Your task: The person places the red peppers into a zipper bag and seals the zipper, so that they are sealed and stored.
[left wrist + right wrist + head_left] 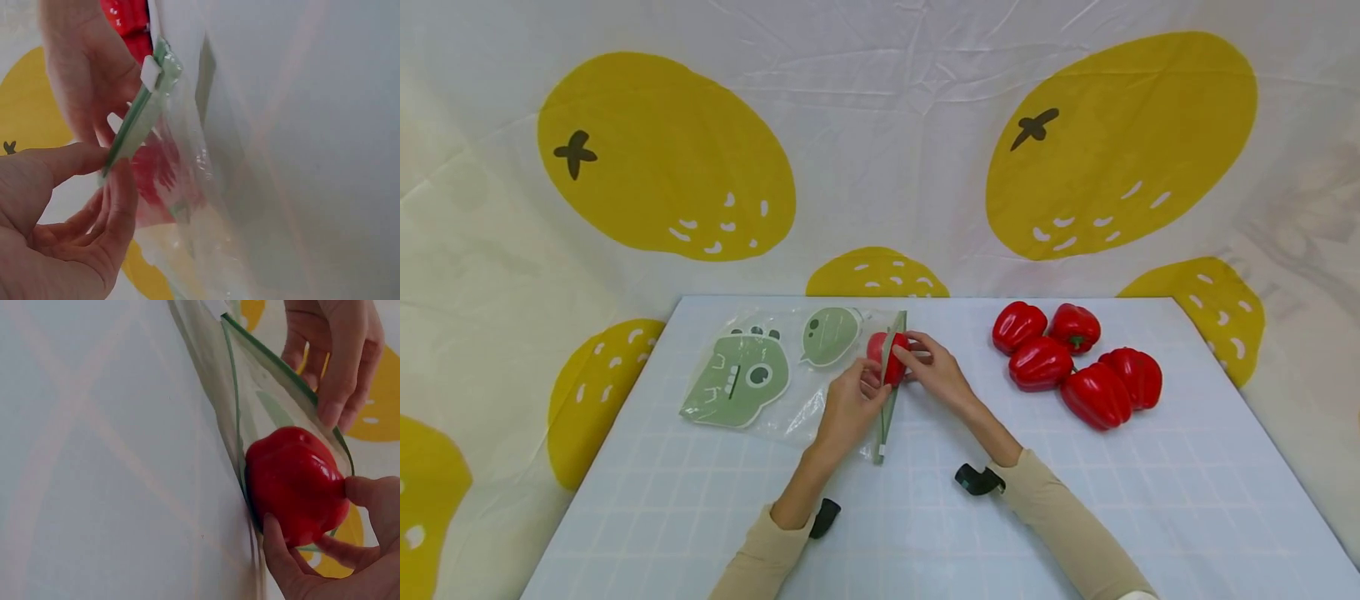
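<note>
A clear zip bag [797,417] with a green cartoon monster print lies flat, its green-edged mouth facing right. My left hand [847,406] pinches the zip edge [128,128] between thumb and fingers, holding the mouth apart. In my right hand [942,377] is a red bell pepper [297,487], gripped by thumb and fingers from its outer end. The pepper sits partly inside the bag's mouth; through the plastic its inner part shows reddish. A white slider [150,73] sits near one end of the zip.
Several red bell peppers [1041,364] lie grouped on the right of the table [955,542], which has a pale checked cover. Behind it hangs a white cloth [880,150] with yellow fruit prints. A dark wrist camera [979,479] hangs at the right sleeve.
</note>
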